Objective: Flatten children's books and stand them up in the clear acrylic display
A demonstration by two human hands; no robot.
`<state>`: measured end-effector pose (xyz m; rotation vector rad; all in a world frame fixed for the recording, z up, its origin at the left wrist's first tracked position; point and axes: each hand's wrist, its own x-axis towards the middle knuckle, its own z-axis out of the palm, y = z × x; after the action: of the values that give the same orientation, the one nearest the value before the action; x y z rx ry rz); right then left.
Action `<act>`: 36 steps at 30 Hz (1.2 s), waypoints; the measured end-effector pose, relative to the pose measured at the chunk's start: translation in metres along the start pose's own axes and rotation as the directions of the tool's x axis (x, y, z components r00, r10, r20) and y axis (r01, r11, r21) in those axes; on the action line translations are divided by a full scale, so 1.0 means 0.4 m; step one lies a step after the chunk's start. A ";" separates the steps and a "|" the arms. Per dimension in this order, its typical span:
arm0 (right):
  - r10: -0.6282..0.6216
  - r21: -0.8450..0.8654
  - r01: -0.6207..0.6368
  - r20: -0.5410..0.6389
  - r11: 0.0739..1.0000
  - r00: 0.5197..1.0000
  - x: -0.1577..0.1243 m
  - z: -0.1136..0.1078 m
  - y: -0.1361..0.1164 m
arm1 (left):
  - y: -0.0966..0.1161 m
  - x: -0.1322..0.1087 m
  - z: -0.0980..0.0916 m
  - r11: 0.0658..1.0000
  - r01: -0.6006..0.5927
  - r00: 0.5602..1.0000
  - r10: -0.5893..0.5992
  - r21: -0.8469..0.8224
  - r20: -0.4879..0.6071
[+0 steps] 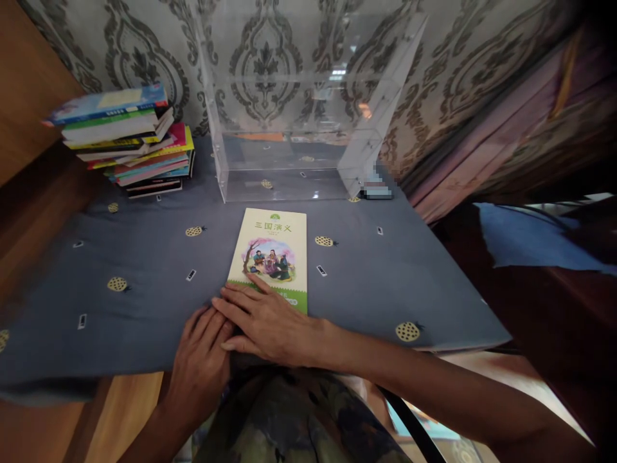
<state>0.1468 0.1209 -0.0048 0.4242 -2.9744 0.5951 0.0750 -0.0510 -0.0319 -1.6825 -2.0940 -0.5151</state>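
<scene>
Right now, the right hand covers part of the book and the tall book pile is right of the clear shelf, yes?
No: the head view shows the tall book pile left of the shelf. The right hand covers part of the book.

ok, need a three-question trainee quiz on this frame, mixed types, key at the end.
1. Multiple choice: which fruit is printed on the tablecloth? a) cherries b) pineapples c) bananas
2. True or false: the stack of books stands inside the clear shelf.
3. Fill in: the ____ hand reaches closest to the picture on the single book.

Key:
1. b
2. False; the stack of books is on the tablecloth, left of the clear shelf.
3. Right; the right hand also overlaps the left hand in this view.
</scene>
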 end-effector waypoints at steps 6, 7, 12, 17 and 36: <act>-0.018 0.031 0.018 0.012 0.999 1.000 0.007 -0.016 0.013 | -0.005 0.001 0.004 1.000 0.026 1.000 -0.026 0.010 0.015; -0.020 0.034 0.020 0.011 0.999 1.000 0.008 -0.018 0.017 | -0.007 0.001 0.005 1.000 0.023 1.000 -0.024 0.010 0.018; -0.024 0.023 0.024 -0.001 0.999 1.000 0.013 -0.022 0.038 | -0.016 0.008 0.006 1.000 0.019 0.999 -0.020 0.003 0.027; -0.027 0.011 0.027 -0.023 1.000 0.999 0.019 -0.020 0.065 | -0.024 0.028 0.001 0.999 0.028 0.998 -0.026 -0.037 0.062; 0.116 -0.095 -0.123 -0.078 0.988 0.990 0.101 -0.044 0.284 | -0.128 0.163 0.050 0.998 0.016 0.975 -0.002 -0.060 0.220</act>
<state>0.0762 0.2181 -0.0248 0.2130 -2.9593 0.4588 0.0110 0.0031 -0.0164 -1.8400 -2.2615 -0.4155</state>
